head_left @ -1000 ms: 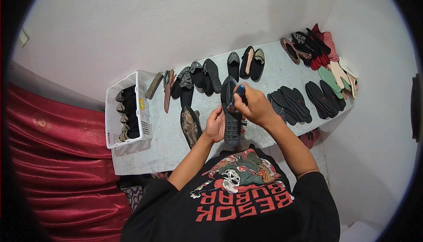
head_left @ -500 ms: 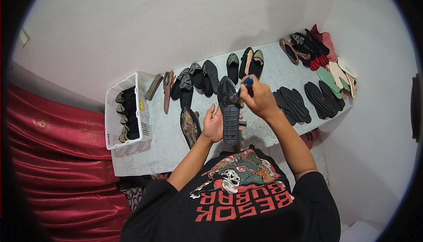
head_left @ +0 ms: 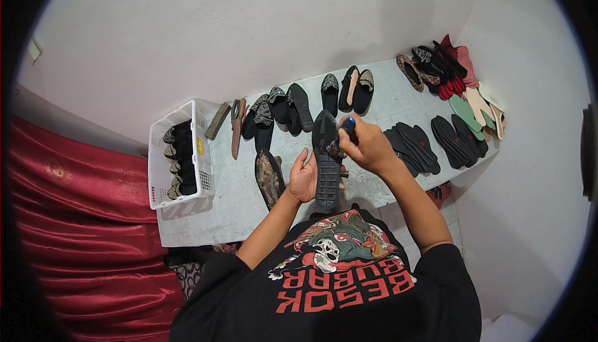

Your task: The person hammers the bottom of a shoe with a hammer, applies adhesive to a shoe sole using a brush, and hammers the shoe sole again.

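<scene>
My left hand (head_left: 303,179) supports a black rubber shoe sole (head_left: 327,186) from below. Its thumb stands up along the left edge, and fingertips show past the right edge. The gridded heel part points toward me, while the upper half looks dark and smooth. My right hand (head_left: 369,146) is closed around a blue-handled brush (head_left: 351,123). Its lower end meets the middle of the sole, partly hidden by my fingers. Just left of my left hand lies an upturned shoe (head_left: 269,177) with a rough brown underside.
Patterned black flats (head_left: 278,103) line the back of the white table (head_left: 237,217). A white basket (head_left: 204,180) of shoes stands left, beside scissors (head_left: 237,131) and a block (head_left: 218,121). To the right lie black insoles (head_left: 416,147), green and cream pieces (head_left: 464,113), and more shoes (head_left: 409,72).
The brush has shifted slightly down along the sole and turned more upright in my right hand. The sole has dropped a little toward me, still on my left hand.
</scene>
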The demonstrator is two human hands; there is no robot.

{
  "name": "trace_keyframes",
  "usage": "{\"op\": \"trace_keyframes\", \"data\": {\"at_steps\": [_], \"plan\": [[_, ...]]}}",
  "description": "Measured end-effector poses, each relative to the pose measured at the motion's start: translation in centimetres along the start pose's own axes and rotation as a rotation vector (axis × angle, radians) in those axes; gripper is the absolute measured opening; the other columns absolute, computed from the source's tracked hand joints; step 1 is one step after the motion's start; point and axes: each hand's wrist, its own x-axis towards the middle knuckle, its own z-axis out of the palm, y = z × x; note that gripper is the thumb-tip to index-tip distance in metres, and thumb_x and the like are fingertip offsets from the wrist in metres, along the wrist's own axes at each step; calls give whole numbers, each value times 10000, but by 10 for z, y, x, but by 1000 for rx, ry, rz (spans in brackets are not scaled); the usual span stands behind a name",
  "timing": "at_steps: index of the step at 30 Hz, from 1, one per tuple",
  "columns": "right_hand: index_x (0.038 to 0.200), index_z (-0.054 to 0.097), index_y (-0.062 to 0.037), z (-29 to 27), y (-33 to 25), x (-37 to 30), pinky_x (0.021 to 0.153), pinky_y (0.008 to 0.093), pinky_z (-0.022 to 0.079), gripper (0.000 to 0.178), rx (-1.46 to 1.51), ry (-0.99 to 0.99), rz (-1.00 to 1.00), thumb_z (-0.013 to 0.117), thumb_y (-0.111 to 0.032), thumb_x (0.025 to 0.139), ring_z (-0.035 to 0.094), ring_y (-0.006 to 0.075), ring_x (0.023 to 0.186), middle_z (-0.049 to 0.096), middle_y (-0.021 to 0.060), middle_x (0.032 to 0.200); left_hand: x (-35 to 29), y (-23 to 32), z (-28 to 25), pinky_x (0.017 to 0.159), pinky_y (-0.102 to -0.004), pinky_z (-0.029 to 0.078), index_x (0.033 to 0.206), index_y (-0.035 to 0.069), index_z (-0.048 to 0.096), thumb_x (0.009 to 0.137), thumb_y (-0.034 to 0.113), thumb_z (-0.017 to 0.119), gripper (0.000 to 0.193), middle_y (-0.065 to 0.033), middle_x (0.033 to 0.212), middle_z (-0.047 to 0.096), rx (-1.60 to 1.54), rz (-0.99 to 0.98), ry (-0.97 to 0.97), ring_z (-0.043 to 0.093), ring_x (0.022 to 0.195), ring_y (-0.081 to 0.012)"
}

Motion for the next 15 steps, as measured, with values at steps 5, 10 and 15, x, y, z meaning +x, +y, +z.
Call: {"op": "trace_keyframes", "data": {"at_steps": [5,10,15], "plan": [[1050,553,-26,-6,18,25,608,467,499,149,-97,155,-59,623,-142,988,656,405,679,634,183,732,4,-2,6,940,-610,559,1606,164,288,1065,628,200,718,-234,1520,429,-66,-30,-115,572,1242,-381],[1103,587,-24,-2,6,16,608,382,516,177,-73,31,-205,640,-146,986,667,308,663,634,151,765,0,4,1,944,-616,554,1605,169,300,1064,630,205,717,-227,1508,453,-79,-20,-82,576,1240,-386],[1106,585,-34,-8,7,18,631,398,528,206,-30,-148,-168,670,-163,969,685,336,689,651,138,769,-3,6,1,946,-622,551,1595,137,328,1072,584,221,696,-221,1496,477,-57,-53,-40,583,1240,-384]]}}
